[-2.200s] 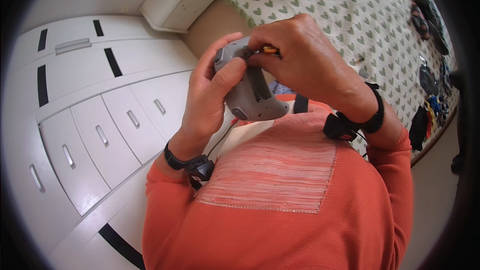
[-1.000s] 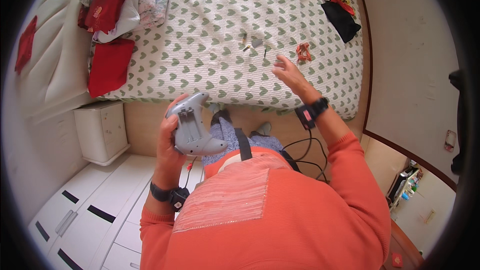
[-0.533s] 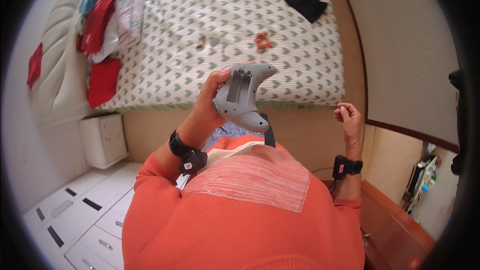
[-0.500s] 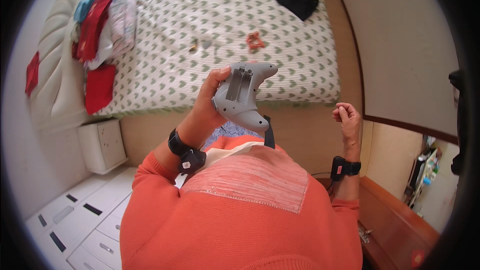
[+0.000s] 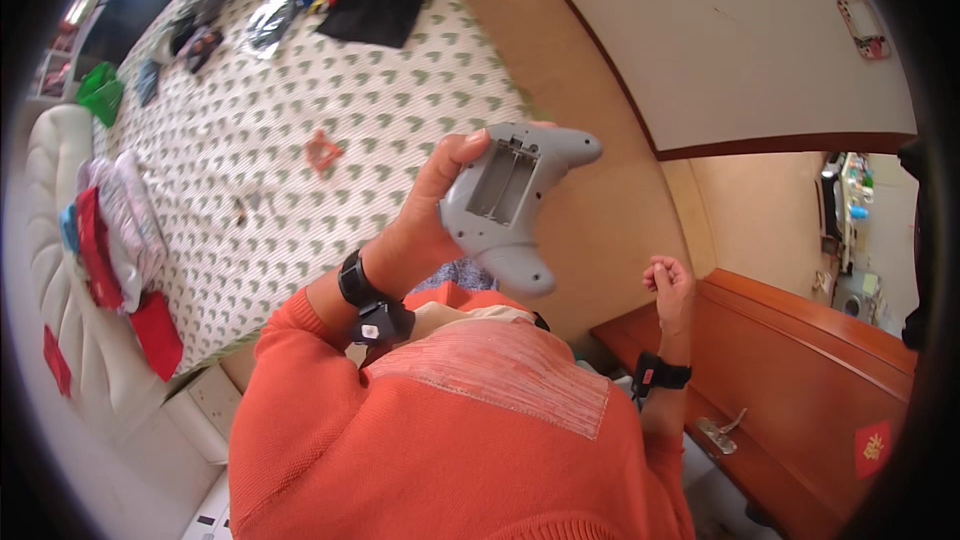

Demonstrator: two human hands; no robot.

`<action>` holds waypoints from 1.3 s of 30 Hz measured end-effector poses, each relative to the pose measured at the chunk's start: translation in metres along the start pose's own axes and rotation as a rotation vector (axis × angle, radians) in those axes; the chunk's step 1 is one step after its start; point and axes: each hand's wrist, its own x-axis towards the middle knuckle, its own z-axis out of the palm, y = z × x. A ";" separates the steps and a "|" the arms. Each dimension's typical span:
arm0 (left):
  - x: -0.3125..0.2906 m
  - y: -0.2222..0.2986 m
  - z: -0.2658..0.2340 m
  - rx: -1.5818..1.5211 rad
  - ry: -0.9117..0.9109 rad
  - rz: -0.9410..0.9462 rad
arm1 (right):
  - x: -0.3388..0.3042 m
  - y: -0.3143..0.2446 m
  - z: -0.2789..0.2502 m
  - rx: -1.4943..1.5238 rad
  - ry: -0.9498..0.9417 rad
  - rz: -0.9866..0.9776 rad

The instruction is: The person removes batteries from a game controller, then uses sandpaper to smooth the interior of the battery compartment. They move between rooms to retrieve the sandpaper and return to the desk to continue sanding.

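Note:
My left hand is closed round one side of a grey game controller, holding it up in front of my body with its back toward me. Its battery compartment is uncovered, and no batteries show in it. Lower on the right, my right hand hangs apart from the controller with its fingers curled together. Whether something small is inside those fingers cannot be made out. Both wrists carry black straps with small dark boxes.
Beyond my left arm lies a bed with a heart-patterned sheet. On it are a small orange object, red clothes and black fabric. A reddish wooden door with a handle stands at my right.
My view has turned to the right, so the bed slides left and more of the wooden door shows. The controller stays in my left hand, and my right hand stays curled.

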 end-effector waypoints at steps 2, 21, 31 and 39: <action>0.054 -0.009 0.011 0.105 0.014 0.059 | 0.012 0.005 -0.045 -0.046 0.061 0.097; 0.429 -0.050 0.075 0.040 0.254 0.418 | 0.435 -0.087 -0.209 -0.061 -0.262 -0.107; 0.520 0.038 0.067 0.138 0.467 0.798 | 0.618 -0.308 -0.065 0.253 -0.979 -0.313; 0.649 0.213 0.036 0.347 0.535 0.717 | 0.759 -0.454 0.070 0.181 -1.038 -0.350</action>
